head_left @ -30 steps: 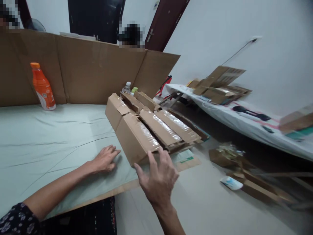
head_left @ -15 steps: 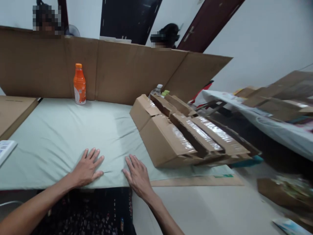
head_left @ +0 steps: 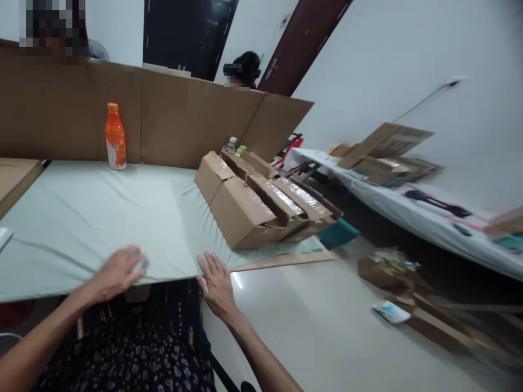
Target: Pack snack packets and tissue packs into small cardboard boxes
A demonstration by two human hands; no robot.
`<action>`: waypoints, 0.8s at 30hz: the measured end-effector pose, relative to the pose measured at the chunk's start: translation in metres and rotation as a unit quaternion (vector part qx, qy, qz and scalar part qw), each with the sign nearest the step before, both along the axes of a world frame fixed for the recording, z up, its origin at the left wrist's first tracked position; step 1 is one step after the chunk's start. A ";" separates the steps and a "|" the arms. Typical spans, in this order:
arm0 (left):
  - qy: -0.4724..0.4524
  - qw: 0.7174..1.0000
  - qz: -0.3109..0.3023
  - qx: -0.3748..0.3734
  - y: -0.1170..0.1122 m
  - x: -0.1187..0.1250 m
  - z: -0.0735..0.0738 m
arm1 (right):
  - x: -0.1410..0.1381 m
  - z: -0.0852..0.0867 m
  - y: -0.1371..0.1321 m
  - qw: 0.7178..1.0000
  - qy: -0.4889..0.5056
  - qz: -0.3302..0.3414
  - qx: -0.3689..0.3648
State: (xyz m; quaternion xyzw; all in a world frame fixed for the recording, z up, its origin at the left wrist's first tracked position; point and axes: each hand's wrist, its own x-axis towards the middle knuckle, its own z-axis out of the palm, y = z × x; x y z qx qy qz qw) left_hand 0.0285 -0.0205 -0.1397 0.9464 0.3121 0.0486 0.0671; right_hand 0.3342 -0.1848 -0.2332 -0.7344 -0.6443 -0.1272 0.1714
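Note:
My left hand (head_left: 118, 270) lies at the near edge of the pale green table cover (head_left: 102, 218), slightly smeared by motion, fingers loosely extended and holding nothing. My right hand (head_left: 216, 283) rests flat at the same edge, fingers spread, empty. A stack of flattened, taped cardboard boxes (head_left: 261, 201) lies tilted on the table's right side, a short way beyond my right hand.
An orange drink bottle (head_left: 115, 137) stands against an upright cardboard screen (head_left: 183, 120) at the back. Two people sit behind the screen. A flat cardboard sheet (head_left: 14, 177) lies far left. Cardboard scraps (head_left: 408, 294) litter the floor; another covered table (head_left: 408, 201) with boxes stands right.
Both hands have slid back toward me to the table's near edge. The right hand left the box stack a second ago. The view has swung left, then back right.

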 end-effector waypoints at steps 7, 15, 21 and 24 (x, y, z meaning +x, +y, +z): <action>0.004 0.968 0.240 0.067 0.057 -0.040 0.006 | 0.001 -0.006 0.001 1.000 0.011 0.001 0.017; 0.076 0.959 0.272 0.030 0.023 -0.046 -0.005 | 0.000 -0.012 -0.002 0.999 0.005 0.006 0.040; 0.088 0.957 0.276 0.034 0.025 -0.044 -0.001 | 0.002 -0.016 -0.001 0.999 0.015 0.004 0.051; 0.095 0.955 0.279 0.039 0.027 -0.044 -0.003 | 0.001 -0.015 0.001 0.998 0.039 -0.001 0.046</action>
